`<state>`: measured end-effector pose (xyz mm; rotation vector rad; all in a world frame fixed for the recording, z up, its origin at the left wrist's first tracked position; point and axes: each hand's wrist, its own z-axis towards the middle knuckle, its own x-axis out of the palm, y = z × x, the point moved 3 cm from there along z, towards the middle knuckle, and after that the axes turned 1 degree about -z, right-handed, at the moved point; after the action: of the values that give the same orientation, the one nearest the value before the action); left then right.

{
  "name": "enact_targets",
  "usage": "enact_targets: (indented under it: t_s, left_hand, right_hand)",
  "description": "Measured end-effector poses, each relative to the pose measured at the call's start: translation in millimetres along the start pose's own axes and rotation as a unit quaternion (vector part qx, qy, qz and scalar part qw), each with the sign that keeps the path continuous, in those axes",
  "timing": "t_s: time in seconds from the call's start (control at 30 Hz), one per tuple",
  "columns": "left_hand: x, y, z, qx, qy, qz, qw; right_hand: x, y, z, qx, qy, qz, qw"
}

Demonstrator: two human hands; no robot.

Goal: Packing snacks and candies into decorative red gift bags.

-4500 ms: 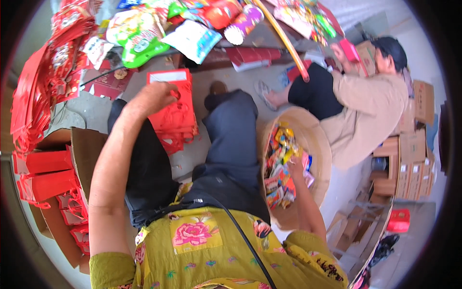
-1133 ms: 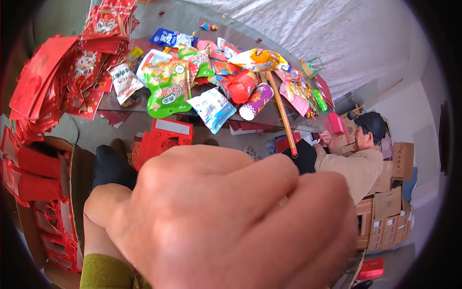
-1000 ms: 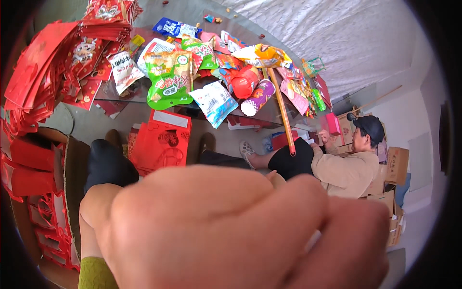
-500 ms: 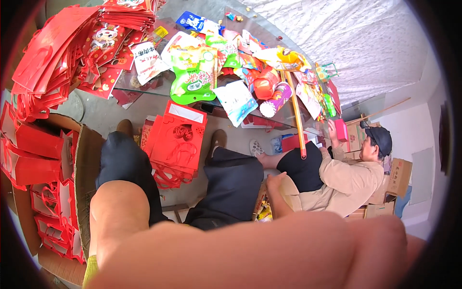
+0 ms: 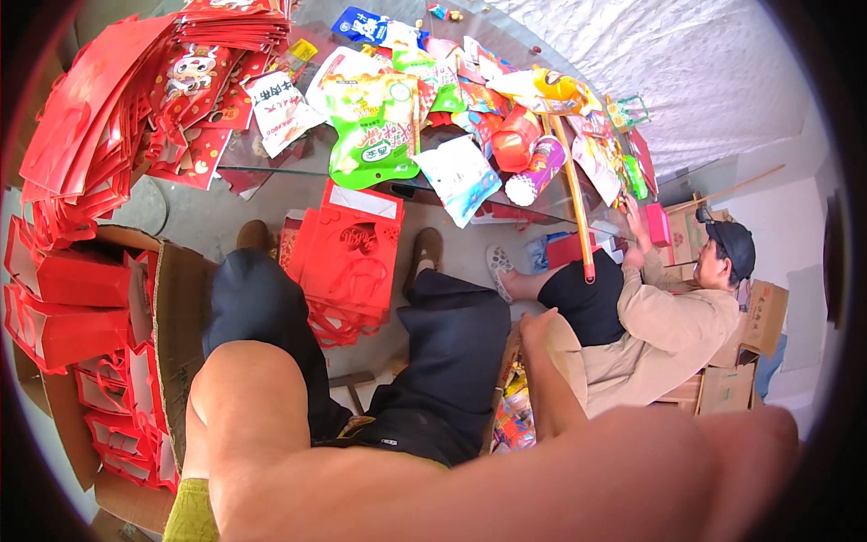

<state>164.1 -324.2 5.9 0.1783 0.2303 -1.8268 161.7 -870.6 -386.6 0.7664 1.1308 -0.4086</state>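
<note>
The left hand [image 5: 722, 470] fills the lower right of the view, raised very close to the camera with its forearm sweeping across the bottom from a yellow-green sleeve [image 5: 194, 510]. It is so near and blurred that I cannot tell whether it is open or closed, or whether it holds anything. The right hand [image 5: 535, 327] reaches down at the person's right side and rests at the rim of a cardboard box [image 5: 502, 397] full of bright snack packets [image 5: 515, 420]; its fingers are hidden by the wrist angle, so its grip cannot be told either.

Between the person's dark-trousered knees a stack of red paper bags [image 5: 348, 262] lies on the floor. To the left stands a large open carton [image 5: 172, 298] with more red bags upright inside it. A glass table [image 5: 271, 167] above carries fanned red bags on its left and a heap of snack packets (a big green one [image 5: 372, 126] stands out) towards the right, with a long orange stick [image 5: 574, 203] leaning across the table's edge.

On the right a second person [image 5: 668, 316] in a beige jacket and dark cap sits among cardboard boxes, hands at the table's edge.
</note>
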Motion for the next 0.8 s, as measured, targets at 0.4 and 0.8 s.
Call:
enact_targets:
  t_s: [0.4,0.8]
  left_hand:
    - [13.8,-5.7,13.8,-0.012,-0.001,-0.002,1.000]
    - [23.3,-7.9,26.9,-0.023,0.006,-0.023,0.999]
  right_hand:
    - [-1.4,-0.1,3.8,0.006,0.008,-0.011,1.000]
    - [-42.4,49.1,-15.1,0.029,0.057,-0.003,0.998]
